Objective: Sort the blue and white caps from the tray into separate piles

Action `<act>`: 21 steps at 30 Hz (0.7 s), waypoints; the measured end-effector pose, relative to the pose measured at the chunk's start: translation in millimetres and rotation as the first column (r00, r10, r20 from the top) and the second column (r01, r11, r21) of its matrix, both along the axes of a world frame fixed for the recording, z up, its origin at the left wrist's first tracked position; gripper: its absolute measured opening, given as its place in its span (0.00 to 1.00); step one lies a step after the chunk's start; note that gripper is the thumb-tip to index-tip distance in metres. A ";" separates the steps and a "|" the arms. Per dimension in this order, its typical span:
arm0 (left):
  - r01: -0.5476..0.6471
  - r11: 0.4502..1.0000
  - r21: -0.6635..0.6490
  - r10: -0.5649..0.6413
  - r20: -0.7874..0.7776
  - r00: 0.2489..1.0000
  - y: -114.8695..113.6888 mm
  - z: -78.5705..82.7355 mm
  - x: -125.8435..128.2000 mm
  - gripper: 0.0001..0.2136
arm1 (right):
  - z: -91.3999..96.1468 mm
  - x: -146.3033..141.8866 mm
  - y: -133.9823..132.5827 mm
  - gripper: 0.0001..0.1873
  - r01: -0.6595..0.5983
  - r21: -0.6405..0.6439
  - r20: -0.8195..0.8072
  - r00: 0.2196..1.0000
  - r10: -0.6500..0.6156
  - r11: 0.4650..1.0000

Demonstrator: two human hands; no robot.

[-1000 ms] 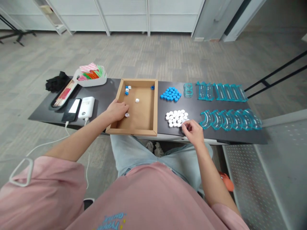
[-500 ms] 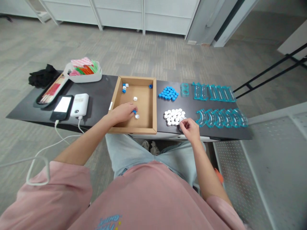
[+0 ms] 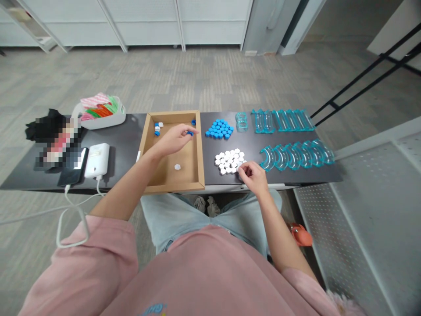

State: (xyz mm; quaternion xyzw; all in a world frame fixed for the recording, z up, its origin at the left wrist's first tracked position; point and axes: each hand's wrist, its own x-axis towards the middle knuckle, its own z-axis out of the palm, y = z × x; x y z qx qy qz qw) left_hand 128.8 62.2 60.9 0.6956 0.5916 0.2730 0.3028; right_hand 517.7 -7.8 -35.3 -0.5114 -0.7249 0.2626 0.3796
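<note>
In the head view, a small blue piece (image 3: 190, 133) is being gripped by the fingers of the left hand (image 3: 175, 139), with the index finger being held out nearly straight past it. This hand is being held over the right half of an open cardboard box (image 3: 201, 164). At the right hand (image 3: 255, 176), thumb and index finger are being bent together at the near-right edge of a cluster of white hexagonal pieces (image 3: 229, 161); whether one is being pinched there cannot be told.

Inside the box, a loose white hexagonal piece (image 3: 177, 167) is lying on the smooth brown bottom, while blue and white pieces (image 3: 158, 128) are being grouped near the far-left corner. Another blue piece (image 3: 193, 123) is resting in the far-right corner.

To the right, a cluster of blue hexagonal pieces (image 3: 219, 130) is lying beyond the white one. Clear teal-edged curved parts (image 3: 295, 155) and straight parts (image 3: 279, 121) are being lined up in two rows. The box's near wall is sitting at the front edge of the dark tabletop (image 3: 131, 154), and bare surface is being left between box and white cluster.
</note>
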 end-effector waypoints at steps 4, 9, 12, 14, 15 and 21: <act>0.010 1.000 0.027 -0.012 0.080 0.997 30.6 7.5 22.9 0.18 | 2.0 -0.9 -1.2 0.09 -0.009 -0.026 0.009 1.000 0.010 1.000; 0.050 0.999 0.006 -0.051 0.074 0.996 81.7 2.9 60.6 0.17 | 2.1 -1.3 -1.3 0.10 -0.050 -0.019 -0.005 0.999 0.050 0.999; 0.024 0.999 -0.026 -0.024 0.020 1.000 111.6 -3.7 86.8 0.16 | -0.1 -2.1 -0.8 0.09 -0.073 -0.008 -0.036 0.997 0.073 0.997; 0.010 1.000 -0.017 -0.010 -0.024 1.000 129.4 -9.0 104.0 0.15 | -2.2 -2.8 -0.6 0.09 -0.082 -0.002 -0.057 0.995 0.082 0.997; 0.009 1.000 -0.008 -0.009 -0.043 0.999 137.5 -12.1 111.8 0.14 | -3.2 -3.2 -0.7 0.08 -0.084 0.001 -0.067 0.994 0.084 0.996; 0.070 0.996 0.051 -0.061 -0.151 0.987 174.7 -35.8 144.0 0.13 | -6.3 -4.4 -3.0 0.09 -0.090 -0.022 -0.083 0.993 0.088 0.996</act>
